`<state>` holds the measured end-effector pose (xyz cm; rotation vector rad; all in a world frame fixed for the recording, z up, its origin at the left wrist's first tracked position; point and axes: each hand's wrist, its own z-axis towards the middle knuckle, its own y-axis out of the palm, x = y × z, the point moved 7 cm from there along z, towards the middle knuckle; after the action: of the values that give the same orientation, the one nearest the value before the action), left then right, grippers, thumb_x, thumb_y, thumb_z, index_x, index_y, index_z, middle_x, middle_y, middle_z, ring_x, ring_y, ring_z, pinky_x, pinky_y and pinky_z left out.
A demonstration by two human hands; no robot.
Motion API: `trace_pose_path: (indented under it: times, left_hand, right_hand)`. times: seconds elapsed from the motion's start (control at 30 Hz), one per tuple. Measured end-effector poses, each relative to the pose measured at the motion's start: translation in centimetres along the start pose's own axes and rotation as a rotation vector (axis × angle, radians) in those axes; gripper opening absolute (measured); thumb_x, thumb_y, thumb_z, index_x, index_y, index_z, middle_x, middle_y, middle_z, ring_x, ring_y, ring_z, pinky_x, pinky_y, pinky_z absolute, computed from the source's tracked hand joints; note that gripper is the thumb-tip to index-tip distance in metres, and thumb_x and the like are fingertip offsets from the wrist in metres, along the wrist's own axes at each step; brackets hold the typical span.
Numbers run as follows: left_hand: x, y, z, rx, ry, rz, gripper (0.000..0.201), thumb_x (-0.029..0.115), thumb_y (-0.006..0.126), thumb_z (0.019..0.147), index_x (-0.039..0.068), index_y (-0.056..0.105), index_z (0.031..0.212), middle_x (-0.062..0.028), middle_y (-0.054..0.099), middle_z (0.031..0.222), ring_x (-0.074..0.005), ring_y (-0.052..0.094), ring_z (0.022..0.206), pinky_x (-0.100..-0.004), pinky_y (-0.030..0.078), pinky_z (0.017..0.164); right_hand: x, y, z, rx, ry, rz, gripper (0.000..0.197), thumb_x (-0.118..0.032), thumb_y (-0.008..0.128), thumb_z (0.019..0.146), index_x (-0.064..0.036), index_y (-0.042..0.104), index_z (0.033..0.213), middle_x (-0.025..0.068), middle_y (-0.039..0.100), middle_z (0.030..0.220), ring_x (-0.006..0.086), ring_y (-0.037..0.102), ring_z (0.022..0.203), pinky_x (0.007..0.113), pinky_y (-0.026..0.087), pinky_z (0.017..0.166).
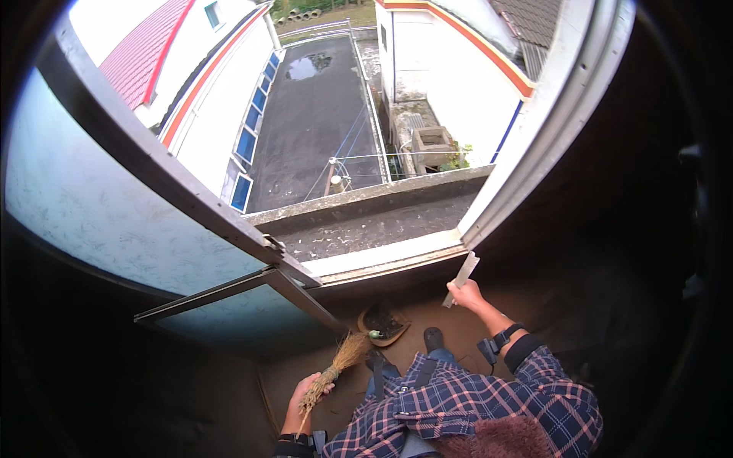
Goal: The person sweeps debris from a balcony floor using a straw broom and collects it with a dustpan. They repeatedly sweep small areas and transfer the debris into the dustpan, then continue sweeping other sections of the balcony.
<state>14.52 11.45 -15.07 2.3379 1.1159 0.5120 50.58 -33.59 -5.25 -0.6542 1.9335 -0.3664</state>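
My left hand is closed round the bound handle of a short straw hand broom, its bristles slanting up and right. My right hand grips a flat, pale strip just below the window frame's right corner; its material is unclear. Between the two hands, a dustpan with dark debris in it sits on the floor. A small greenish round thing shows at its left side, beside the broom's tips.
A window with a pale sill stands in front of me. Its frosted sash swings in at the left. Outside lie a ledge, a dark flat roof and white buildings. My shoes are close to the dustpan.
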Motion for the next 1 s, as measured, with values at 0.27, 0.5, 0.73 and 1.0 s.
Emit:
trace_pose_path:
  times: [0.27,0.5,0.73,1.0]
  left_hand:
    - [-1.0,2.6,-1.6,0.153,-0.354,0.029,0.049,0.035,0.05,0.096,-0.008,0.051,0.118,-0.0266,0.063,0.095,-0.0262,0.062,0.066,-0.0316,0.056,0.057]
    - [-4.4,7.6,-1.8,0.289,-0.311,0.133,0.037,0.035,0.047,0.099,0.002,0.057,0.113,-0.0269,0.065,0.094,-0.0276,0.064,0.058,-0.0309,0.057,0.049]
    - [-6.6,11.3,3.5,0.22,-0.455,0.302,0.038,0.037,0.05,0.098,0.006,0.059,0.116,-0.0187,0.069,0.086,-0.0248,0.067,0.057,-0.0298,0.054,0.042]
    - [-4.2,17.8,10.9,-0.028,-0.308,0.482,0.038,0.033,0.05,0.097,0.007,0.053,0.124,-0.023,0.065,0.096,-0.0264,0.067,0.063,-0.0306,0.058,0.051]
  right_hand:
    - [24.8,-7.2,-4.1,0.586,0.605,0.764,0.061,-0.044,0.067,0.085,0.0086,0.056,0.113,0.0134,0.062,0.089,0.0209,0.06,0.068,0.034,0.055,0.05]
    - [42.3,-10.4,-12.2,0.847,0.829,1.201,0.032,-0.024,0.066,0.087,0.0038,0.06,0.102,0.0202,0.067,0.093,0.037,0.068,0.073,0.043,0.059,0.059]
    - [58.0,-28.2,-21.6,0.944,0.326,0.111,0.031,-0.024,0.067,0.084,-0.002,0.06,0.105,0.0143,0.066,0.102,0.0297,0.064,0.095,0.038,0.051,0.087]
    - [41.8,-13.4,-8.2,0.184,0.485,0.64,0.029,-0.02,0.058,0.092,-0.002,0.055,0.114,0.0103,0.063,0.085,0.0204,0.062,0.055,0.03,0.049,0.047]
